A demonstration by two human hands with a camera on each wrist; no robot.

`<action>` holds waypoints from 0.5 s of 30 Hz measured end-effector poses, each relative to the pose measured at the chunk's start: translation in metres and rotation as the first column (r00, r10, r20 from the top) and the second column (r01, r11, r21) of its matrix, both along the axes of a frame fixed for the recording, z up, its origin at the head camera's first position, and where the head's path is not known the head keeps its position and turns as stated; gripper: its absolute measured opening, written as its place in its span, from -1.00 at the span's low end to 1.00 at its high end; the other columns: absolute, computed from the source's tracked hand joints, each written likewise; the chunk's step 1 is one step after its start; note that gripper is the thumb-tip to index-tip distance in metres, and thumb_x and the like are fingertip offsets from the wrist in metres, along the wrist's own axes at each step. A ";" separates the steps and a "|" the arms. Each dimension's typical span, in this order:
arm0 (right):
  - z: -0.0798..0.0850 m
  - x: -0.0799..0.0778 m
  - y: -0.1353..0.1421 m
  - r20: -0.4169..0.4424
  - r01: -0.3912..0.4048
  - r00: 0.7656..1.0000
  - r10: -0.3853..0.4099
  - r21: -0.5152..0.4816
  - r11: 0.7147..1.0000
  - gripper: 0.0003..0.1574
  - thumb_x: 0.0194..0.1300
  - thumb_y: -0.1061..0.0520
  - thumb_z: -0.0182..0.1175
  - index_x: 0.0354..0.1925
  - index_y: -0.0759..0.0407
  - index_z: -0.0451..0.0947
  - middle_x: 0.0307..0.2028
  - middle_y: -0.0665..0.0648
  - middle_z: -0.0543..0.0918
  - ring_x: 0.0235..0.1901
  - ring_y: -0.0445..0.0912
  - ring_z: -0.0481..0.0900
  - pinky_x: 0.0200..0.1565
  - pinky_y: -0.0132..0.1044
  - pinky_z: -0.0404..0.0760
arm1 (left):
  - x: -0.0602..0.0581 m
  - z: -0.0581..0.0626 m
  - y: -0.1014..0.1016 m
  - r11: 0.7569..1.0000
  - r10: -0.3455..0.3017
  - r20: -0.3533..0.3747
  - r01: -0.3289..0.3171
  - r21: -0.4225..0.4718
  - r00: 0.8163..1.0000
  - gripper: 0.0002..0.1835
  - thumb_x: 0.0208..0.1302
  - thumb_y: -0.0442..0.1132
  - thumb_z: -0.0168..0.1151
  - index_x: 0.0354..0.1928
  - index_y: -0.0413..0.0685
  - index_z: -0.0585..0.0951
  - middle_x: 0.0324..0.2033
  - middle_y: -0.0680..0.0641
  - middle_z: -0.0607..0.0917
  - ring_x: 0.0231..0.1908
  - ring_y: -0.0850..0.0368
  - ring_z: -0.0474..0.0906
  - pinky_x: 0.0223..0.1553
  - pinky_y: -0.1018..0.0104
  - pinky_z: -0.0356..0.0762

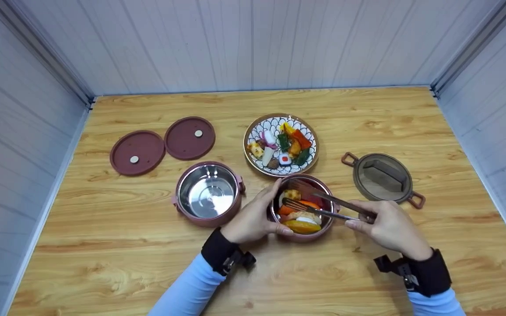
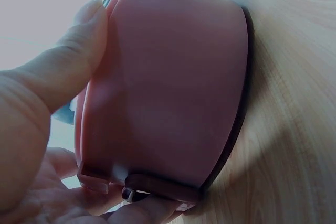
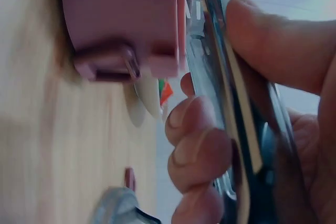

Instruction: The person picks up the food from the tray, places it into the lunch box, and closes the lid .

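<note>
Blue sleeves [image 1: 187, 289] lie across the counter [image 1: 103, 263]. The left hand [image 1: 252, 219] curls its fingers [image 1: 269, 193] round a pink pot [image 1: 305, 238] holding food [image 1: 302, 226], which stands between a second pot [image 1: 211, 223] and a handled lid [image 1: 376, 180], near the patterned plate [image 1: 275, 120]. The right hand [image 1: 387, 226] has its fingers wrapped round tongs [image 1: 330, 213], their parted tips inside the pink pot.

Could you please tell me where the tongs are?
In the head view, the tongs are right of centre, in the right hand, tips over the food-filled pot.
</note>
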State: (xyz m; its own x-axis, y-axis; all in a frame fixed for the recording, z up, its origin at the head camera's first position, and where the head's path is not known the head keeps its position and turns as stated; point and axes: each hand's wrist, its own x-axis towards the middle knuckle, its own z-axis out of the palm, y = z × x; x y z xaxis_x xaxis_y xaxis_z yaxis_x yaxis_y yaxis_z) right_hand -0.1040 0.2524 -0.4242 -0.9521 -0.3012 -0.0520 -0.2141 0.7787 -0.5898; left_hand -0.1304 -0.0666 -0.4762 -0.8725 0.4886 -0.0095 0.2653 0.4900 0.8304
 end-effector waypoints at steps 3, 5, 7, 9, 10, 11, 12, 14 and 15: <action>0.004 0.001 0.000 -0.011 0.014 1.000 -0.013 0.034 0.999 -0.48 0.19 -0.08 0.43 0.08 0.10 0.69 -0.63 -0.10 0.45 -0.69 -0.21 0.30 -0.64 -0.32 0.29 | 0.000 0.000 0.000 1.000 -0.001 0.004 0.001 0.003 1.000 0.31 -0.09 0.12 0.58 0.59 0.03 -0.06 0.50 -0.21 0.10 0.46 -0.05 0.02 0.43 0.11 0.02; 0.006 0.001 -0.001 -0.022 0.012 1.000 -0.011 0.054 0.998 -0.48 0.19 -0.09 0.43 0.08 0.07 0.70 -0.64 -0.11 0.45 -0.70 -0.21 0.30 -0.63 -0.32 0.28 | 0.000 0.000 -0.001 1.000 -0.001 0.008 0.001 0.006 1.000 0.31 -0.10 0.12 0.58 0.59 0.03 -0.07 0.50 -0.22 0.10 0.46 -0.05 0.02 0.43 0.11 0.02; 0.006 0.001 -0.004 -0.036 0.001 0.999 0.001 0.060 0.998 -0.49 0.18 -0.11 0.43 0.08 0.04 0.70 -0.64 -0.12 0.44 -0.70 -0.22 0.29 -0.63 -0.32 0.27 | 0.000 -0.001 -0.001 1.000 0.000 0.008 0.000 0.012 1.000 0.31 -0.10 0.12 0.58 0.59 0.02 -0.07 0.50 -0.23 0.09 0.46 -0.06 0.02 0.43 0.11 0.01; 0.005 0.000 -0.007 -0.063 -0.013 0.998 0.017 0.071 0.997 -0.48 0.16 -0.11 0.44 0.07 0.03 0.71 -0.64 -0.15 0.43 -0.69 -0.23 0.29 -0.62 -0.32 0.26 | 0.000 -0.001 -0.001 1.000 -0.001 0.008 0.001 0.014 1.000 0.32 -0.11 0.13 0.58 0.59 0.02 -0.07 0.50 -0.23 0.08 0.46 -0.06 0.02 0.43 0.11 0.01; 0.004 0.000 -0.008 -0.080 -0.019 0.996 0.025 0.078 0.997 -0.48 0.15 -0.11 0.46 0.06 0.03 0.71 -0.64 -0.16 0.43 -0.68 -0.23 0.29 -0.61 -0.32 0.25 | 0.000 -0.002 -0.001 1.000 -0.001 0.008 0.001 0.014 1.000 0.32 -0.11 0.13 0.58 0.59 0.02 -0.07 0.50 -0.22 0.08 0.46 -0.05 0.02 0.43 0.11 0.01; 0.004 0.000 -0.010 -0.099 -0.025 0.995 0.034 0.086 0.996 -0.47 0.12 -0.10 0.47 0.05 0.04 0.72 -0.64 -0.17 0.42 -0.68 -0.24 0.29 -0.61 -0.32 0.25 | 0.000 -0.001 -0.001 1.000 -0.002 0.010 0.001 0.016 1.000 0.32 -0.11 0.13 0.58 0.59 0.03 -0.07 0.51 -0.21 0.08 0.46 -0.04 0.01 0.43 0.12 0.00; 0.003 0.000 -0.011 -0.118 -0.029 0.992 0.040 0.096 0.995 -0.46 0.11 -0.09 0.49 0.05 0.05 0.72 -0.64 -0.17 0.42 -0.67 -0.24 0.29 -0.60 -0.32 0.24 | 0.000 -0.002 -0.001 1.000 -0.003 0.007 0.003 0.019 1.000 0.31 -0.11 0.13 0.58 0.59 0.02 -0.07 0.51 -0.21 0.08 0.46 -0.03 0.01 0.43 0.12 0.01; 0.002 0.000 -0.013 -0.156 -0.032 0.986 0.051 0.126 0.991 -0.45 0.06 -0.07 0.51 0.03 0.06 0.73 -0.66 -0.19 0.40 -0.66 -0.24 0.29 -0.59 -0.32 0.23 | 0.000 -0.002 -0.001 1.000 -0.006 0.007 0.006 0.022 1.000 0.31 -0.10 0.13 0.58 0.59 0.01 -0.06 0.51 -0.19 0.09 0.46 -0.02 0.01 0.43 0.14 0.01; 0.003 0.001 -0.013 -0.170 -0.031 0.984 0.055 0.140 0.990 -0.45 0.05 -0.06 0.52 0.03 0.07 0.73 -0.67 -0.19 0.39 -0.66 -0.24 0.28 -0.60 -0.32 0.22 | 0.000 -0.001 0.000 1.000 -0.008 0.008 0.007 0.024 1.000 0.31 -0.10 0.12 0.58 0.59 0.01 -0.06 0.51 -0.18 0.09 0.46 -0.01 0.01 0.43 0.15 0.00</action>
State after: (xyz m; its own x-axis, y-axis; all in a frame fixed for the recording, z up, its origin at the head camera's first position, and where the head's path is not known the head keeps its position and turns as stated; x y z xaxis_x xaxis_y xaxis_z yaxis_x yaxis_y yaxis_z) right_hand -0.1029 0.2395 -0.4215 -0.9364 -0.3439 0.0693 -0.3391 0.8367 -0.4299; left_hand -0.1308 -0.0669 -0.4777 -0.8687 0.4953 -0.0045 0.2625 0.4680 0.8438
